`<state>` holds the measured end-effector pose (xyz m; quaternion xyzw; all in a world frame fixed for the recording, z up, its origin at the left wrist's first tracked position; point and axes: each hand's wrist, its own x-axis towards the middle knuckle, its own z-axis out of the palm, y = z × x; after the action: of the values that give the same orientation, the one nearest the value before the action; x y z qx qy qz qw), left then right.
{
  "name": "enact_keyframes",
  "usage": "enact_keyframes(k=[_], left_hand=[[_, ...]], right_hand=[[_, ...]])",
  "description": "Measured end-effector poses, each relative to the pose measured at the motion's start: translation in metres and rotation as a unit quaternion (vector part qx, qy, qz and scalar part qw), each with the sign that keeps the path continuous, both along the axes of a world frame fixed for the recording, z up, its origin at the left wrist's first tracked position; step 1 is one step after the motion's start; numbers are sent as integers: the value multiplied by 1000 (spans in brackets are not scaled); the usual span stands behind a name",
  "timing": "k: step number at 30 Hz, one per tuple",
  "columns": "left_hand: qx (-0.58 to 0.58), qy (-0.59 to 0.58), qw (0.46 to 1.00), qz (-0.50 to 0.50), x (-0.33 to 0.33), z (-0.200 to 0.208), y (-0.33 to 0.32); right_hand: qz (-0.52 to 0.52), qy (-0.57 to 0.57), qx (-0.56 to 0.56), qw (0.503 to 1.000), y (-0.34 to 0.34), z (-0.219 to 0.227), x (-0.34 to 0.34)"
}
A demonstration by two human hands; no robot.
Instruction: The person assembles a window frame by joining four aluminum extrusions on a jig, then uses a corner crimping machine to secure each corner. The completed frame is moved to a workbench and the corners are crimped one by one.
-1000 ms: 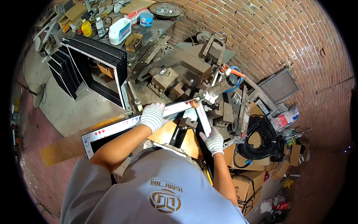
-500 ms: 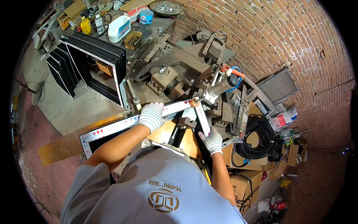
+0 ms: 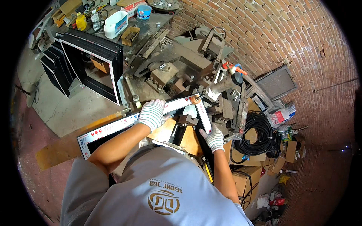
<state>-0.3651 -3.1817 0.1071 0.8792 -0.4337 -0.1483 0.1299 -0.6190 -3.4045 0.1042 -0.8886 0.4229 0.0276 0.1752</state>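
Observation:
A black frame with printed white film on its face (image 3: 176, 104) lies at an angle across a metal corner machine (image 3: 185, 60). Its far corner sits beneath a round orange-brown pad (image 3: 195, 99) on the machine's slanted cylinder (image 3: 225, 83). My left hand (image 3: 151, 116), in a striped knit glove, is closed over the frame's long side. On the short side near the right edge of the machine, my gloved right hand (image 3: 214, 138) grips the bar, thumb on the film. The undersides of both grips are hidden.
Several finished black frames (image 3: 120, 62) stand upright at the left. Beyond them a bench carries a white jug (image 3: 116, 24), a blue tub (image 3: 143, 12) and a small parts box (image 3: 130, 35). Coiled black hose (image 3: 258, 133) and cardboard boxes (image 3: 241, 180) lie right, by the brick wall (image 3: 279, 34).
The whole view has shifted slightly, so things appear a little further left and up. Both hands keep their hold, and the frame stays beneath the pad.

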Motion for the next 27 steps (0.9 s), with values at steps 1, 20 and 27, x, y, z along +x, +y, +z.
enact_keyframes(k=[1,20,27], left_hand=[[-1,5,1000,-1,-1,2,-1],[-265,4,964,4,-22,113,-124],[-387,44,916,96,-5,148,-116]], right_hand=[[5,3,-3,1000,-2,1,-2],[12,4,94,996,-11,21,2],[32,-61,123,990,-24,3,-12]])
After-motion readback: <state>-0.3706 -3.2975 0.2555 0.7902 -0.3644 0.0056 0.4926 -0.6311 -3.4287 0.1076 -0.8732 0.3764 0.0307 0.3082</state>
